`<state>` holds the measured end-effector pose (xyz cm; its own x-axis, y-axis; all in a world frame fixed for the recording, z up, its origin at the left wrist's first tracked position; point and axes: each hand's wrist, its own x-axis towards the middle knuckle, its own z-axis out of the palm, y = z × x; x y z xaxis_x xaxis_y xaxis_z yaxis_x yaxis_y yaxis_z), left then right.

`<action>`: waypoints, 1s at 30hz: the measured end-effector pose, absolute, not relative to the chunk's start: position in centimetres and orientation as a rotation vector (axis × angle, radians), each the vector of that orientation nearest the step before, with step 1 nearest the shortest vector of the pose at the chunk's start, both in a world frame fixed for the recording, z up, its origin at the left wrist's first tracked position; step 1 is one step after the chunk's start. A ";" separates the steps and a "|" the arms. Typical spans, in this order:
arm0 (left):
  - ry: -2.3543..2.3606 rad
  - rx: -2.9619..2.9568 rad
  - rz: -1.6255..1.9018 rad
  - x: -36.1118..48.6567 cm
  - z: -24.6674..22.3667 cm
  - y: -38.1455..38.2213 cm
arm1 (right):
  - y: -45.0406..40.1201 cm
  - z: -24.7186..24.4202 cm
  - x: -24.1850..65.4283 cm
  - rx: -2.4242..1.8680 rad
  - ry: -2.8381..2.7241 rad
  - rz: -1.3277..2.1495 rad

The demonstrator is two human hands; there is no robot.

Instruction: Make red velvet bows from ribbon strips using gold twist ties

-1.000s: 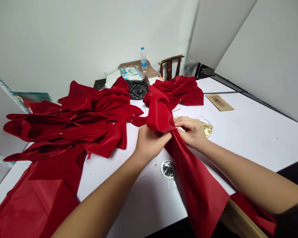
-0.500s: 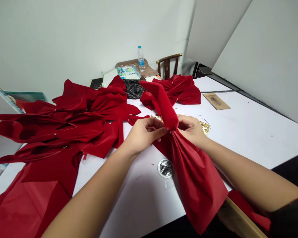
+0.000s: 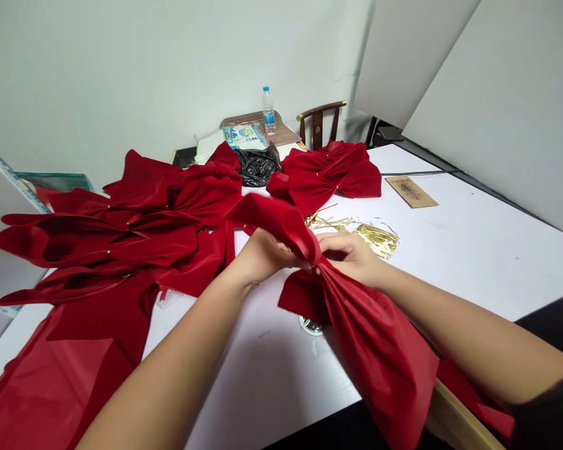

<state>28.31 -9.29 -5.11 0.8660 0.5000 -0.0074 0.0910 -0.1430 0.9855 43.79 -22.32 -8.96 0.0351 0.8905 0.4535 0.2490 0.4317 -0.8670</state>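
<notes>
A piece of red velvet cloth point(image 3: 375, 337) is gathered at its middle between my two hands, over the front of the white table point(image 3: 478, 262). My left hand point(image 3: 267, 256) is closed on the gathered part from the left; a fold of the cloth covers some of its fingers. My right hand point(image 3: 351, 255) pinches the same gather from the right. The lower end fans out past the table's front edge. Just behind my right hand lies a bundle of gold twist ties point(image 3: 378, 239), with several loose ones beside it.
Gathered red cloth bows point(image 3: 154, 237) are heaped on the left, more bows point(image 3: 333, 169) at the back. Near them are a black plastic bag point(image 3: 258, 165), a water bottle point(image 3: 269, 112) and a brown cardboard piece point(image 3: 410, 191). A wooden chair point(image 3: 319, 122) stands behind the table.
The cloth's upper flap has tipped down toward the left, over my left hand. Both hands have lowered slightly with the gather, and the gold ties show more fully.
</notes>
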 end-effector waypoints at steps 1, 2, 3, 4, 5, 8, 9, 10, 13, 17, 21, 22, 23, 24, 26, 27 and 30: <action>0.465 1.702 0.418 28.4 -5.3 -9.3 | -22.3 -8.9 44.0 -1.078 -1.485 0.596; 0.479 1.713 0.462 28.5 -5.5 -9.3 | -22.2 -8.7 44.2 -1.102 -1.466 0.529; 0.497 1.724 0.503 28.6 -5.6 -9.3 | -22.2 -8.6 44.6 -1.127 -1.442 0.469; 0.514 1.731 0.552 28.6 -5.7 -9.4 | -22.3 -8.4 44.9 -1.148 -1.417 0.403; 0.524 1.725 0.588 28.7 -5.6 -9.5 | -22.4 -8.1 45.3 -1.167 -1.400 0.322; 0.487 1.677 0.598 28.7 -5.3 -10.3 | -23.0 -7.3 46.1 -1.237 -1.436 0.041; 0.462 1.677 0.570 28.7 -5.0 -10.7 | -23.3 -7.0 46.2 -1.265 -1.460 -0.044; 0.432 1.683 0.533 28.7 -4.7 -11.2 | -23.5 -6.8 46.3 -1.295 -1.486 -0.117; 0.318 1.657 0.444 28.7 -3.9 -12.9 | -23.8 -6.5 46.2 -1.353 -1.570 -0.282; 0.321 1.470 0.352 28.9 -3.9 -14.0 | -23.6 -6.7 46.2 -1.378 -1.690 -0.380; 0.368 1.300 0.271 29.0 -5.0 -13.2 | -23.4 -6.8 46.6 -1.409 -1.786 -0.338; 0.378 1.285 0.252 29.0 -5.3 -12.8 | -23.4 -6.7 46.8 -1.400 -1.814 -0.295; 0.391 1.273 0.229 28.9 -5.4 -12.5 | -23.5 -6.6 46.9 -1.385 -1.841 -0.243; 0.402 1.263 0.206 28.9 -5.5 -12.2 | -23.5 -6.5 47.1 -1.363 -1.861 -0.187; 0.408 1.253 0.166 28.7 -5.5 -11.7 | -23.5 -6.3 47.3 -1.316 -1.879 -0.071; 0.401 1.257 0.154 28.7 -5.5 -11.5 | -23.5 -6.2 47.4 -1.297 -1.882 -0.019; 0.386 1.268 0.131 28.6 -5.5 -11.2 | -23.6 -6.2 47.6 -1.278 -1.884 0.091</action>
<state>28.62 -11.18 -5.45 0.9285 0.3064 -0.2099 0.1147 0.3008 0.9468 47.63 -23.55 -6.22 -0.1308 0.7959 0.5912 0.7352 0.4779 -0.4807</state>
